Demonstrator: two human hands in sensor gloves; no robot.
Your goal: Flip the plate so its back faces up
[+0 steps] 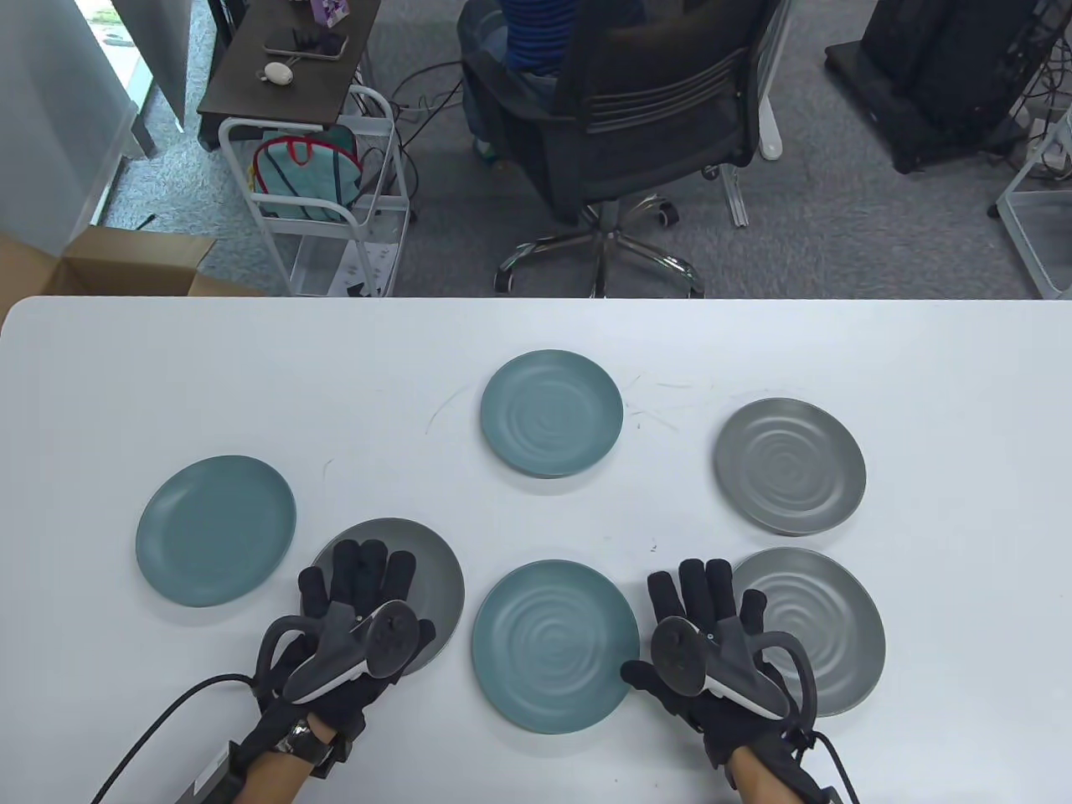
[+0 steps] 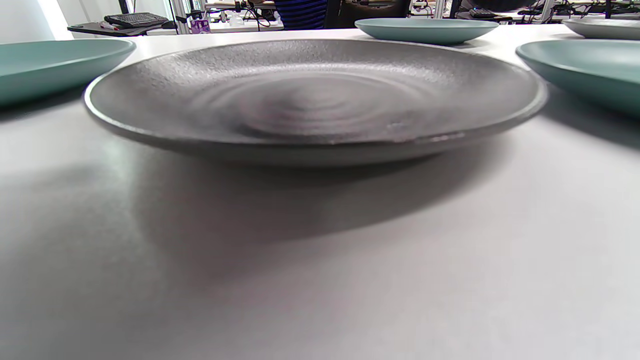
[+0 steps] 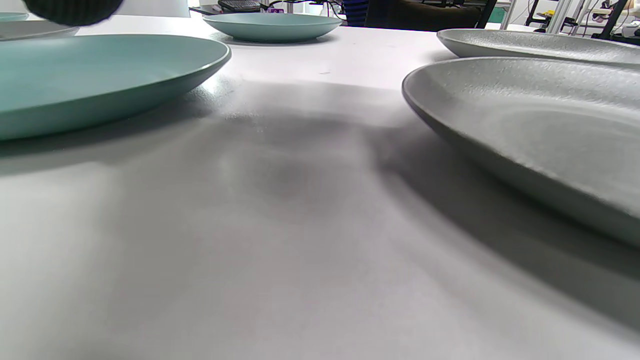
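Note:
Several plates lie face up on the white table (image 1: 167, 368). My left hand (image 1: 360, 586) is open, its fingers spread over the near left part of a dark grey plate (image 1: 427, 569); I cannot tell if they touch it. That plate fills the left wrist view (image 2: 320, 95), where no fingers show. My right hand (image 1: 703, 603) is open, fingers spread, between the near teal plate (image 1: 555, 645) and the near right grey plate (image 1: 829, 636), overlapping the grey one's left rim. The right wrist view shows the teal plate (image 3: 90, 75), the grey plate (image 3: 525, 130) and a glove tip (image 3: 75, 10).
A smooth teal plate (image 1: 216, 530) lies at the left, another teal plate (image 1: 552, 413) at the far centre, and a grey plate (image 1: 789, 466) at the far right. Beyond the table's far edge stand an office chair (image 1: 636, 109) and a wire cart (image 1: 318, 201).

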